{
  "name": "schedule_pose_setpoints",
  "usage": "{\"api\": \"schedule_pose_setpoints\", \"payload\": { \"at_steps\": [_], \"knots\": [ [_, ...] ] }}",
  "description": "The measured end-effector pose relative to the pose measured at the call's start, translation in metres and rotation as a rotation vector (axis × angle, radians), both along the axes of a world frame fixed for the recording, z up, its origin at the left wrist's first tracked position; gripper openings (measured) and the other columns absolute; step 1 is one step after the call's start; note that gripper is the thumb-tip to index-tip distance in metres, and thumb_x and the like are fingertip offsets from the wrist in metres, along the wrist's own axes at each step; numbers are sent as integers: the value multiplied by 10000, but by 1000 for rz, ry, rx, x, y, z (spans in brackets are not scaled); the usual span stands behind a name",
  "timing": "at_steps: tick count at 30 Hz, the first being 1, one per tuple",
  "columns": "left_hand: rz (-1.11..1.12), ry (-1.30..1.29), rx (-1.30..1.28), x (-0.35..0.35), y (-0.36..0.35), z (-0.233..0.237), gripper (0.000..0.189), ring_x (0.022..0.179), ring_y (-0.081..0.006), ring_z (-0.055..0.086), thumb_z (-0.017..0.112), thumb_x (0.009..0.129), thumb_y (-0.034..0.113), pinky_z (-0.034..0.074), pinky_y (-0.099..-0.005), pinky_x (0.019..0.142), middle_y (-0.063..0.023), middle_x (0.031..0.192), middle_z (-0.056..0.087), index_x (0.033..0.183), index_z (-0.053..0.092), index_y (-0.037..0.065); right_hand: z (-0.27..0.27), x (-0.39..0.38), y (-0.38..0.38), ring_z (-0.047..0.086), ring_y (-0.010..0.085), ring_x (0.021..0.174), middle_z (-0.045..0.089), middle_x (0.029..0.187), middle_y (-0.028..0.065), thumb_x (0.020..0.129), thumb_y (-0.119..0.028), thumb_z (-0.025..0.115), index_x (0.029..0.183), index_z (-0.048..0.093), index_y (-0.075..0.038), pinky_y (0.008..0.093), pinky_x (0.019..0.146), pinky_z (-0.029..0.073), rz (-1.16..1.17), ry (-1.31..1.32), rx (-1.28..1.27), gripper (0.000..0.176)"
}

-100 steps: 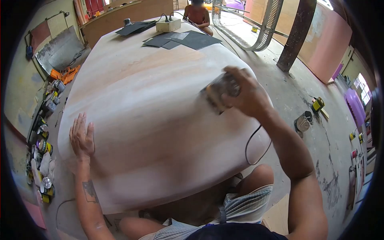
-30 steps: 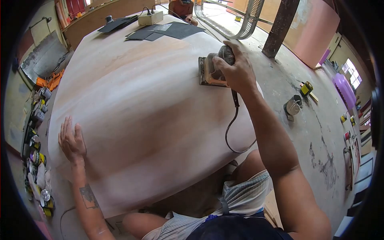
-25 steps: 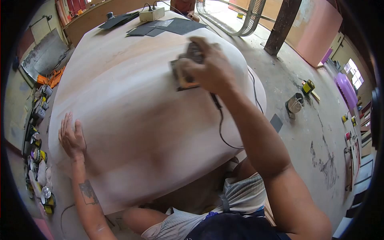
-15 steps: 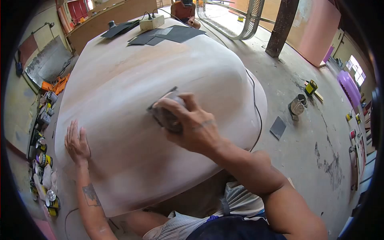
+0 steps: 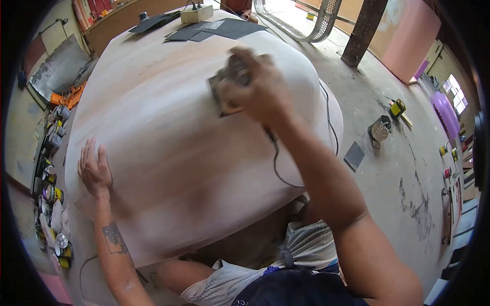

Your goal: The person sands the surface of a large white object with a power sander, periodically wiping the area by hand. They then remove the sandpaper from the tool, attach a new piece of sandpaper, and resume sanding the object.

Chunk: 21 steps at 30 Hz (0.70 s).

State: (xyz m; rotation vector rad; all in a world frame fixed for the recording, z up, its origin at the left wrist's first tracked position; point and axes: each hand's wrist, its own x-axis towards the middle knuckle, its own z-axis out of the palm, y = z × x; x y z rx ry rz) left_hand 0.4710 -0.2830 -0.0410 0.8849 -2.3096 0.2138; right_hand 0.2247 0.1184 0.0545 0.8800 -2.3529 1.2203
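A large, pale, curved panel with brownish patches fills the space before me. My right hand is wrapped round an electric sander, whose square pad is at the panel's upper middle; both are blurred by motion. From the sander a dark cord runs down over the panel's right part. My left hand lies flat on the panel's left edge, fingers stretched out, holding nothing.
Dark sandpaper sheets and a power strip lie on the panel's far end. Beyond it a person is partly visible. Cans and a sandpaper sheet are on the floor at right. Paint tins line the left wall.
My right hand has moved the sander up and to the right across the panel. The cord now shows below it. My left hand stays at the left edge.
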Motion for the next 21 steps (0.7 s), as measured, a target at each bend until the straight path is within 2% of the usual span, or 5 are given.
{"api": "schedule_pose_setpoints", "payload": {
  "at_steps": [4, 9, 14, 18, 21],
  "knots": [
    [-82, -7, -29, 6, -12, -2, 509, 1454, -344, 507, 498, 1092, 419, 338, -484, 1221, -122, 1552, 585, 1465, 632, 101, -22, 68, -2, 724, 472, 972, 590, 1278, 234, 847, -295, 779, 1400, 620, -272, 542, 824, 629, 167, 30, 99, 576],
    [-111, -9, -32, 5, -11, -1, 489, 1436, -353, 522, 498, 1096, 388, 367, -482, 1198, -142, 1537, 593, 1454, 636, 85, -39, 55, 40, 730, 442, 1030, 566, 1381, 191, 817, -336, 850, 1471, 567, -329, 521, 857, 637, 106, 39, 166, 712],
    [-94, -5, -53, 4, -11, -3, 492, 1441, -350, 517, 497, 1094, 399, 350, -478, 1213, -133, 1537, 595, 1449, 643, 90, -12, -37, 82, 707, 353, 1086, 659, 1210, 208, 848, -413, 819, 1446, 621, -200, 445, 932, 571, -46, -103, 5, 664],
    [-23, 1, -13, 0, -3, -2, 512, 1462, -338, 498, 501, 1085, 430, 313, -481, 1239, -111, 1554, 584, 1464, 634, 113, 6, -87, 84, 697, 372, 1138, 663, 1266, 227, 854, -395, 812, 1468, 591, -129, 458, 993, 553, -243, -96, 59, 705],
    [15, 10, 9, -2, 2, 0, 520, 1476, -330, 484, 501, 1080, 446, 294, -485, 1250, -100, 1564, 576, 1474, 629, 132, -1, -72, 57, 708, 269, 985, 699, 1150, 178, 848, -372, 806, 1436, 621, -137, 424, 827, 603, -54, 108, 41, 660]
  ]
}}
